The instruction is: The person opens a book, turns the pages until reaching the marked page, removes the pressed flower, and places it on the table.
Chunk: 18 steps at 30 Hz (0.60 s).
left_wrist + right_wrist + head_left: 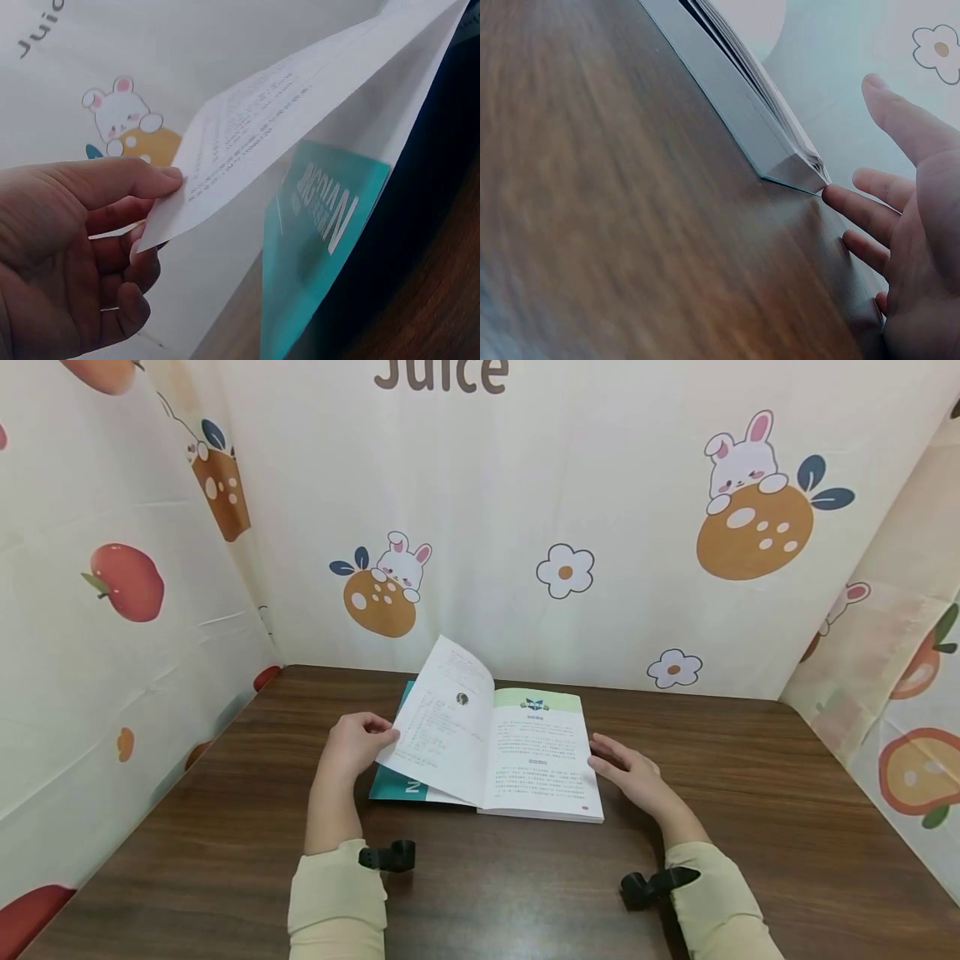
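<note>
An open book point(536, 756) with printed white pages lies on the table. My left hand point(354, 745) pinches the outer edge of a raised page point(438, 718) between thumb and fingers. In the left wrist view that page point(232, 142) slants up above the teal inside of the cover point(322, 225), which bears white lettering. My right hand point(628, 774) lies along the book's right side with its fingers extended. The right wrist view shows a fingertip of that hand point(922, 225) right at the corner of the thick page block point(742, 97).
The brown wooden table point(225, 860) reaches back to a white curtain point(480, 485) printed with rabbits, fruit and flowers. More curtain hangs at both sides. A black camera is strapped to each wrist, the left camera point(388, 857) and the right camera point(652, 887).
</note>
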### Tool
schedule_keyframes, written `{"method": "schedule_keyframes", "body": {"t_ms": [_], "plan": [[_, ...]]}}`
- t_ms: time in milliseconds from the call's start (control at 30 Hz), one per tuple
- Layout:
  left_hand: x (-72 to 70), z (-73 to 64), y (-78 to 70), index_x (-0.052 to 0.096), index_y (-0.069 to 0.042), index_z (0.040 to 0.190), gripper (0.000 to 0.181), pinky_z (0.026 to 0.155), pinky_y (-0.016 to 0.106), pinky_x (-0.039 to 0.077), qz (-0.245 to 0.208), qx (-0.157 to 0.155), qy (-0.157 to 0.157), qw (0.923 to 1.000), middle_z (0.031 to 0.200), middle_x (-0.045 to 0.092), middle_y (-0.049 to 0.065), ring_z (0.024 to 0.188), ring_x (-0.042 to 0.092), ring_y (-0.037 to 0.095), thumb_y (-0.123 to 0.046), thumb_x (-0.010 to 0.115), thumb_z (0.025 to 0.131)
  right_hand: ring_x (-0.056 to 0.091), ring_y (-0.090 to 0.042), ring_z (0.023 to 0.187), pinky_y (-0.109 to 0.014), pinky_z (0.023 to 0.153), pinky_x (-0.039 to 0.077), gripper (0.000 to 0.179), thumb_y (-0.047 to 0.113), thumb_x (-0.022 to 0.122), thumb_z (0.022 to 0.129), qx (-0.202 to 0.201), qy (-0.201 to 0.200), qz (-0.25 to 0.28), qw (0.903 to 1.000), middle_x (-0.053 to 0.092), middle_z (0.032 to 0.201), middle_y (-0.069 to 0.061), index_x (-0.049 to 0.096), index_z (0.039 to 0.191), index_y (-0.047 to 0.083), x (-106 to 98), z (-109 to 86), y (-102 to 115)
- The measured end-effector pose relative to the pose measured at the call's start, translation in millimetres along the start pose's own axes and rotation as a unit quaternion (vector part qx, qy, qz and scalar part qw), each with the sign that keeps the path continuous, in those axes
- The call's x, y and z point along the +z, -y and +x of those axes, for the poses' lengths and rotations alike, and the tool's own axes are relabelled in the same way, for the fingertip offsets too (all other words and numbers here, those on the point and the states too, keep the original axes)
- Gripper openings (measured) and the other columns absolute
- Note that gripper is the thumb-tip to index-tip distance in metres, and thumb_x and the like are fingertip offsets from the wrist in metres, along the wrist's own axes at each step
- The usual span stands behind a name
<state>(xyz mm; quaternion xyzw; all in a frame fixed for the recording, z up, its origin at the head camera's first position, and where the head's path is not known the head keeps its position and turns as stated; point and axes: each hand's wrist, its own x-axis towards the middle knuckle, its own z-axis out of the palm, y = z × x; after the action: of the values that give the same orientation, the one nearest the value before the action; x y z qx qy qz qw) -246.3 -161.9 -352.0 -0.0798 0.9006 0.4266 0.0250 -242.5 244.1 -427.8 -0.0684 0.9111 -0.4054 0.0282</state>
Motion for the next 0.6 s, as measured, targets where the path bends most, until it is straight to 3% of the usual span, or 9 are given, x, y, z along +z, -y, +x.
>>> {"method": "schedule_keyframes", "body": {"t_ms": [600], "plan": [[-3.3, 0.2, 15.1, 0.057, -0.001, 0.11, 0.03, 0.075, 0.042, 0.043, 0.04, -0.045, 0.056, 0.9967, 0.102, 0.056, 0.018, 0.09, 0.05, 0.031, -0.017, 0.065, 0.086, 0.027, -0.037, 0.132, -0.066, 0.097, 0.008, 0.069, 0.05, 0.053, 0.089, 0.0, 0.002, -0.012, 0.9999, 0.044, 0.139, -0.01, 0.035, 0.142, 0.011, 0, 0.5, -2]]}}
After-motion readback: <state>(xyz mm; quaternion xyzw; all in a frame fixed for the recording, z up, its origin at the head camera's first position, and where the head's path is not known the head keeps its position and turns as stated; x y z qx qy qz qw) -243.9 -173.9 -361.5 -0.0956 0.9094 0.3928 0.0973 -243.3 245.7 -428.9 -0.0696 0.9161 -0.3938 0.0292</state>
